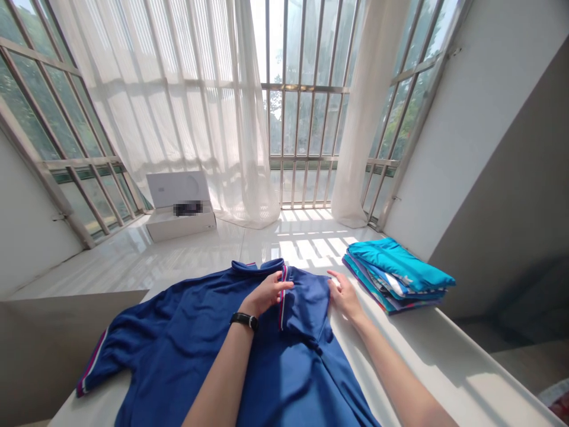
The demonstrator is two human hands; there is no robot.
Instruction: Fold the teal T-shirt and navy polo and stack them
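A dark blue polo shirt (195,332) lies spread out in front of me, its collar (256,267) at the far end. The right sleeve (306,296) is folded inward over the body, its striped cuff towards the middle. My left hand (267,293), with a black watch (244,321) on the wrist, rests on that cuff with thumb and index finger stretched out and apart. At the outer fold, my right hand (344,296) touches the cloth edge, thumb and index finger apart. Out to the left lies the other sleeve (102,356), unfolded.
A stack of folded clothes (400,273), turquoise on top, sits to the right near the ledge's edge. An open white box (182,225) with a blurred dark item stands at the back left. Sheer curtains (178,107) and barred windows (311,77) enclose the white ledge (249,240).
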